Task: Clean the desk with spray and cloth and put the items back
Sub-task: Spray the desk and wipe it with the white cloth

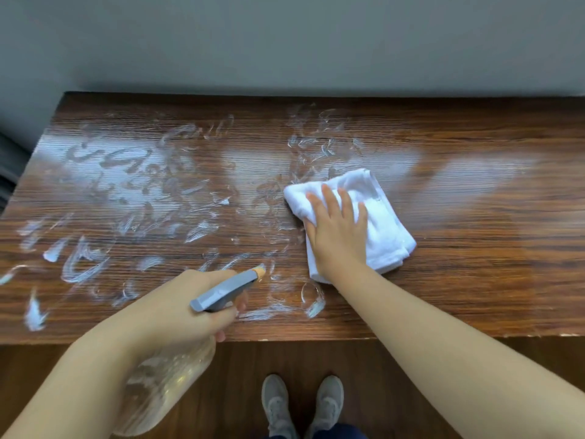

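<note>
Nearest the camera, at about 7 o'clock, the left hand (177, 307) grips a clear spray bottle (164, 384) by the neck, its fingers curled round the grey trigger head, nozzle aimed toward 1 o'clock over the worktop (474, 264). Through the bottle's see-through wall I cannot tell how much liquid is left; glare and blur hide any level line.

From 9 o'clock to the centre, white foam streaks (133, 198) cover the left half of the worktop, still unwiped. Just right of centre, toward 1 o'clock, the right hand (335, 229) lies flat on a folded white cloth (376, 223), fingers straight and slightly spread, pressing it down at the edge of the foam. Further right, toward 3 o'clock, the wood looks bare with only a pale sheen.

Risks, as I judge them: the bottle hangs past the front edge, so a loosened grip would drop it to the floor near the grey shoes (304, 403) at 6 o'clock. A stray squeeze would add foam to wiped wood. Foam near the front edge could be pushed over the lip, and the folded cloth may soak through and smear.
</note>
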A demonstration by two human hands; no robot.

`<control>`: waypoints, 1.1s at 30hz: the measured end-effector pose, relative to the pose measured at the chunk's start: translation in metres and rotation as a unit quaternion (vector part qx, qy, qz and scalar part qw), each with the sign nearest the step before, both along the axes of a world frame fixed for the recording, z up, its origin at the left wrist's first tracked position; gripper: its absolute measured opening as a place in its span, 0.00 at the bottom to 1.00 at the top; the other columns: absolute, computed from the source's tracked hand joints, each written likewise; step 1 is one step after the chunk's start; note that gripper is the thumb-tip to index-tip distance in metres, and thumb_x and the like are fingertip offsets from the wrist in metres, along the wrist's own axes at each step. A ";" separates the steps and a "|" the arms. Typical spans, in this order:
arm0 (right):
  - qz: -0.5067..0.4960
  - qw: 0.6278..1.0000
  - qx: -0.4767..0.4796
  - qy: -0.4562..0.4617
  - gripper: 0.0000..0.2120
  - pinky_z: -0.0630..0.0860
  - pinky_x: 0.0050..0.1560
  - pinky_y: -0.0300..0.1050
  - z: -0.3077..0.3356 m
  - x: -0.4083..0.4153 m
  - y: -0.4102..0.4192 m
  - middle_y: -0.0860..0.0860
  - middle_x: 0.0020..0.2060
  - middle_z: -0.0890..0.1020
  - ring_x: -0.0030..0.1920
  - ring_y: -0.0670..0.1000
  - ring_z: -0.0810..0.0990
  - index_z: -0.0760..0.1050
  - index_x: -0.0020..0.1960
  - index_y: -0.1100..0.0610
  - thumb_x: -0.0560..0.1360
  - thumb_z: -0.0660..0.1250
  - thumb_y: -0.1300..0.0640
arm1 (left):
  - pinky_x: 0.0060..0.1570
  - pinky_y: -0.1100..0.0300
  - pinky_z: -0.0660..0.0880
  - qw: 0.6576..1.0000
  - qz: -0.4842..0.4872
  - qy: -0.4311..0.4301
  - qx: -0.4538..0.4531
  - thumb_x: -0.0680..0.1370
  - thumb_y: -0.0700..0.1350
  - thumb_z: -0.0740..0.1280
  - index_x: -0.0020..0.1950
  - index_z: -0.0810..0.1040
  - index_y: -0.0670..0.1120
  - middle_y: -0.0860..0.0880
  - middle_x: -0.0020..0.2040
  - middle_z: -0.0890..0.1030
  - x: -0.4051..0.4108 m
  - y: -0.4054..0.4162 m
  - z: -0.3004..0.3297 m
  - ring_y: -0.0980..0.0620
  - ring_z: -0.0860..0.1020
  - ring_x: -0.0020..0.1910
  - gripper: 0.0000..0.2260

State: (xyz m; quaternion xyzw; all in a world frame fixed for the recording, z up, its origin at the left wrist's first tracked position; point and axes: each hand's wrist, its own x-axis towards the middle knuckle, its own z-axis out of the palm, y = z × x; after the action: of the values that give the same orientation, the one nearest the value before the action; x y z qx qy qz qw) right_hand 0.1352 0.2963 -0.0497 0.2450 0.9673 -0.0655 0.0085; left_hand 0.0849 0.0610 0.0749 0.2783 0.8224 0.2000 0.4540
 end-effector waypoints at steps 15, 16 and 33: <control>-0.020 0.998 0.021 0.047 0.22 0.59 0.66 0.60 -0.001 0.079 0.030 0.53 0.71 0.70 0.70 0.57 0.65 0.64 0.69 0.49 0.76 0.50 0.47 | 0.43 0.63 0.79 0.998 0.017 0.002 0.058 0.80 0.42 0.66 0.51 0.79 0.49 0.50 0.46 0.84 -0.006 -0.001 0.003 0.54 0.85 0.37 0.03; -0.012 0.999 0.030 0.040 0.23 0.59 0.66 0.60 -0.001 0.091 0.016 0.53 0.71 0.69 0.70 0.57 0.65 0.63 0.69 0.49 0.76 0.50 0.47 | 0.45 0.60 0.80 0.998 0.022 -0.002 0.061 0.80 0.42 0.66 0.51 0.79 0.49 0.49 0.46 0.84 -0.006 0.000 0.004 0.53 0.85 0.37 0.03; -0.082 0.997 0.005 0.006 0.20 0.49 0.72 0.61 0.001 -0.045 0.044 0.48 0.76 0.58 0.75 0.56 0.54 0.62 0.73 0.47 0.81 0.54 0.48 | 0.49 0.50 0.80 0.997 0.054 0.013 0.049 0.80 0.44 0.67 0.53 0.78 0.52 0.47 0.42 0.85 -0.033 -0.009 0.004 0.55 0.85 0.37 0.04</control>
State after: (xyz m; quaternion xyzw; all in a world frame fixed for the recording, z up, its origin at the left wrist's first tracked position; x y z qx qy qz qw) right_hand 0.0897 0.3400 -0.0490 0.3229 0.9443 -0.0629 -0.0039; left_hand 0.0523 0.0523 0.0787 0.2583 0.8313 0.2606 0.4175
